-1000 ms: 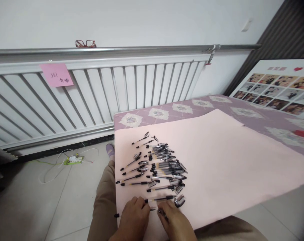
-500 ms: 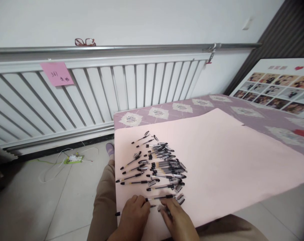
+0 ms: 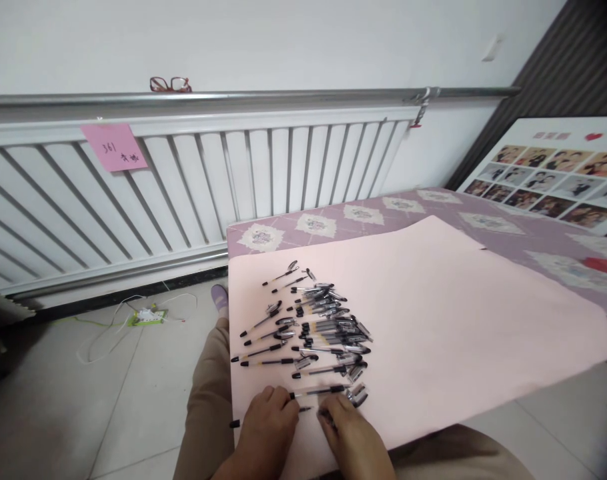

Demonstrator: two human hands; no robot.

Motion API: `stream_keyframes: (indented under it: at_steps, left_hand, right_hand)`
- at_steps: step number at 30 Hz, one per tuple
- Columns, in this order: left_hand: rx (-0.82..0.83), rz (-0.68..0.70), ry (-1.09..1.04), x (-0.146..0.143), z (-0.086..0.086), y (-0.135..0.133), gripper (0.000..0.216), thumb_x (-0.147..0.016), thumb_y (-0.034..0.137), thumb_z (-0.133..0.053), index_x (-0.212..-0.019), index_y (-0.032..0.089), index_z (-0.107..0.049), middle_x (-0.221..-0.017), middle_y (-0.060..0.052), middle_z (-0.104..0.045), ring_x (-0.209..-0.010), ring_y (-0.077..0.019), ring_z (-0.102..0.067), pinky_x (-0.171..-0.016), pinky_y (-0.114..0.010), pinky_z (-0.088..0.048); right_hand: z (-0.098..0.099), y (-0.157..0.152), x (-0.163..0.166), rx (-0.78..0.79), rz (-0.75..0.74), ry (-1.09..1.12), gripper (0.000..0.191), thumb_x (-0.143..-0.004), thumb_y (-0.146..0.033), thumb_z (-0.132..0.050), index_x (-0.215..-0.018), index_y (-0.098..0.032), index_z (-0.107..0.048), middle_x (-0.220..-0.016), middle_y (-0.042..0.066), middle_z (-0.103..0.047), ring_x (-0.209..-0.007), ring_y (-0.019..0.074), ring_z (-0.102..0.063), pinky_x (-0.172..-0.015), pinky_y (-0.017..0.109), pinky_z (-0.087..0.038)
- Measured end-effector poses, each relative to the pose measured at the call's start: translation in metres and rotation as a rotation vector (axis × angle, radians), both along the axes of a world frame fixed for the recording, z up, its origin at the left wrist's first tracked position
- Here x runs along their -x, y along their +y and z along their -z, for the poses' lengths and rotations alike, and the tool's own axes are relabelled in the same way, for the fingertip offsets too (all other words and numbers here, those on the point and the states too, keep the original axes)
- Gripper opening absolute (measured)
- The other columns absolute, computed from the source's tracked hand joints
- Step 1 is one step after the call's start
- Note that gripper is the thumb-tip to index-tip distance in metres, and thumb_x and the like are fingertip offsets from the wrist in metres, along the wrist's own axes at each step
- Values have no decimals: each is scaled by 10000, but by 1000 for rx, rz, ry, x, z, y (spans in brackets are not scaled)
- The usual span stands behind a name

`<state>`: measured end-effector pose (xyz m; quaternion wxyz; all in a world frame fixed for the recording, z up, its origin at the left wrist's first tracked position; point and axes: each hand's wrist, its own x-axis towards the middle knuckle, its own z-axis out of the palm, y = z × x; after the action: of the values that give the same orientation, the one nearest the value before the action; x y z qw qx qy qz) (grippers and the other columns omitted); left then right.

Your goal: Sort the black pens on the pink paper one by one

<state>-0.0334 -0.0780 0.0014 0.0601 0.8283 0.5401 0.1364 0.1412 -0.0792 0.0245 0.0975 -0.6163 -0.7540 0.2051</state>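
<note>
My left hand (image 3: 269, 417) is closed over a pen (image 3: 304, 409) near the front edge of the pink sheet (image 3: 433, 333). The pen's bare tip sticks out to the right, and its black end shows on the left. Just right of that tip, my right hand (image 3: 347, 427) is closed with its fingertips around a small dark pen cap (image 3: 325, 419), mostly hidden by the fingers. Above my hands lies another uncapped pen (image 3: 318, 391), with clear and black caps (image 3: 357, 395) beside it. Farther back, several pens (image 3: 333, 327) lie in a loose pile.
Several pens (image 3: 268, 363) lie along the sheet's left side. A purple patterned cloth (image 3: 328, 220) shows behind the sheet. Beyond stands a white radiator (image 3: 208, 180) with a pink note (image 3: 114, 147). A power strip (image 3: 148, 317) with cables sits on the floor at left.
My right fingers have turned and closed further over the cap, hiding its clear end, which showed before. My left hand and the pen in it have barely moved.
</note>
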Motion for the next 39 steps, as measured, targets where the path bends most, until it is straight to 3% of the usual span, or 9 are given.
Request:
stream_keyframes:
  at_steps: [17,29,39]
  left_hand:
    - [-5,2,17,-3,2,2,106,-769,131,-592,-766,236,-588,-802,12,-581,-738,-176,-495,-624,-280,-385]
    - [103,-13,-17,-1,-17,0,128,-773,134,-581,-844,236,-611,-856,-3,-594,-800,-192,-521,-701,-317,-433]
    - [165,-12,-40,1,-22,1,146,-795,146,-549,-885,241,-614,-888,-8,-597,-828,-199,-519,-731,-337,-439]
  right_hand:
    - [3,6,2,-90,33,114,198,-792,-94,-462,-895,-167,-615,-876,84,-644,-816,195,-642,-752,293,-512]
    - [6,1,-6,-227,102,290,156,-795,-211,-478,-932,-192,-549,-885,79,-652,-826,205,-640,-741,308,-519]
    - [3,-3,-18,-181,135,427,117,-784,-177,-440,-816,-216,-546,-801,38,-622,-789,186,-598,-733,306,-491]
